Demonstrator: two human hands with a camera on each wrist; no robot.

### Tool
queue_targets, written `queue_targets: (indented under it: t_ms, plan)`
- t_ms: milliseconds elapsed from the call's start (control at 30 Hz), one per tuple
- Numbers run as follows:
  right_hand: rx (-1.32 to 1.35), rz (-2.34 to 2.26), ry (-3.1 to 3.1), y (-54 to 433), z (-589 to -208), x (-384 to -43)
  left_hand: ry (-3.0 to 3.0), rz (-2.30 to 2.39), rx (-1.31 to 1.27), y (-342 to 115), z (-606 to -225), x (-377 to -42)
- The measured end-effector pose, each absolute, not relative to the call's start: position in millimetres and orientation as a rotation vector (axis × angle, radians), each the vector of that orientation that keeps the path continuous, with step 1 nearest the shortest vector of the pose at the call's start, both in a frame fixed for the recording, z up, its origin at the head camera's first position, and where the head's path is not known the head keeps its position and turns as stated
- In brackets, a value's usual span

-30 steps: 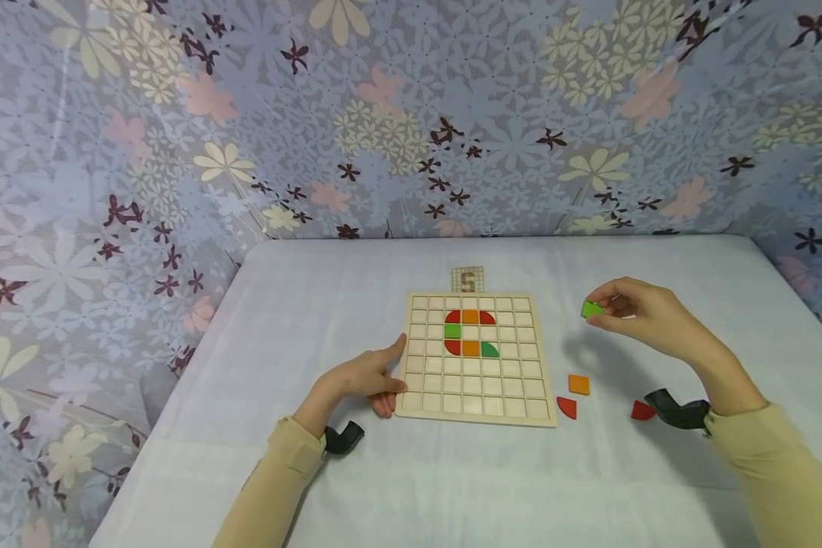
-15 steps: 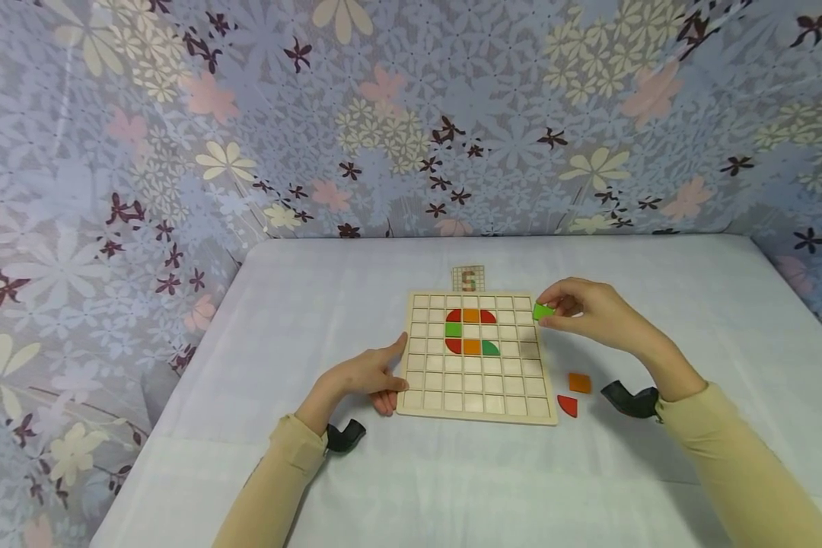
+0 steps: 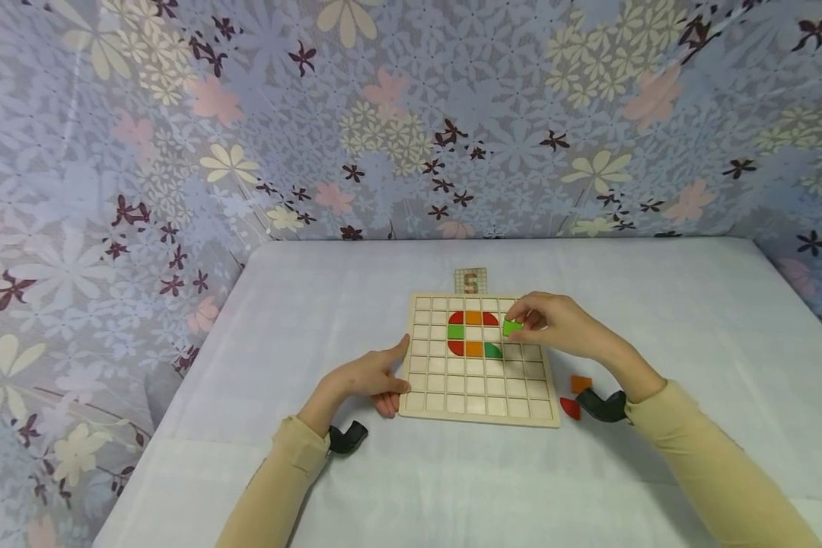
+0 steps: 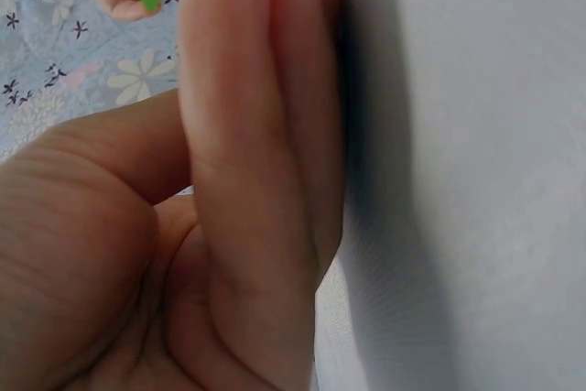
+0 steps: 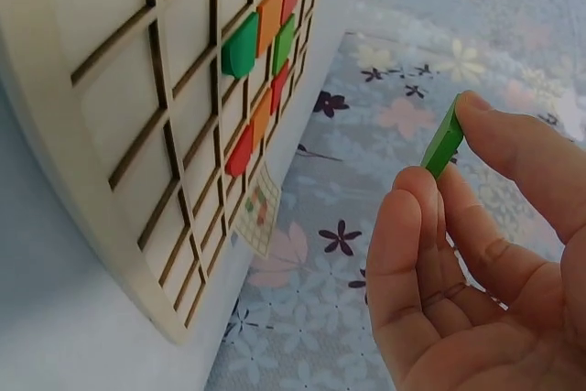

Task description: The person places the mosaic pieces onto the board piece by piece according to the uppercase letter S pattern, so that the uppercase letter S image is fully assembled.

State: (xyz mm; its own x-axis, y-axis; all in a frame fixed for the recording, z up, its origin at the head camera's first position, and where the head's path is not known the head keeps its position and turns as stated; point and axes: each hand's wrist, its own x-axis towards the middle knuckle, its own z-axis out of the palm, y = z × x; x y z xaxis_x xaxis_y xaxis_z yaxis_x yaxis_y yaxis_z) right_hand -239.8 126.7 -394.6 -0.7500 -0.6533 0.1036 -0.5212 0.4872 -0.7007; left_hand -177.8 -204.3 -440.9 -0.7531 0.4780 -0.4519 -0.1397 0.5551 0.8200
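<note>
My right hand (image 3: 565,326) pinches a light green square tile (image 3: 511,328) between thumb and fingertips. It holds the tile just above the right part of a wooden grid board (image 3: 478,418). In the right wrist view the green tile (image 5: 444,144) is tilted and apart from the board. Red, orange and green tiles lie in the board's cells, among them a dark green rounded tile (image 3: 493,351) and a light green square (image 3: 455,332). My left hand (image 3: 366,374) touches the board's left edge with thumb and index finger; its other fingers are bent beside the board.
A small pattern card (image 3: 470,280) with an S-like figure lies behind the board. To the board's right are a loose orange square (image 3: 580,383) and a red quarter-round tile (image 3: 570,409), near the right wrist's black strap mount (image 3: 601,406). A floral curtain (image 3: 411,122) hangs behind the white-covered table (image 3: 329,304).
My right hand has carried the green tile leftward from beside the board to above its right part. The left hand has stayed at the board's left edge.
</note>
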Motion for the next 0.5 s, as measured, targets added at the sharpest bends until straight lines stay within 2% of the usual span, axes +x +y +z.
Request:
queue_targets:
  t_ms: [500]
  plan:
    - [-0.995, -1.041, 2.497, 112.0, -412.4, -235.8, 2.155, 1.185, 0.262, -204.1, -442.0, -177.1]
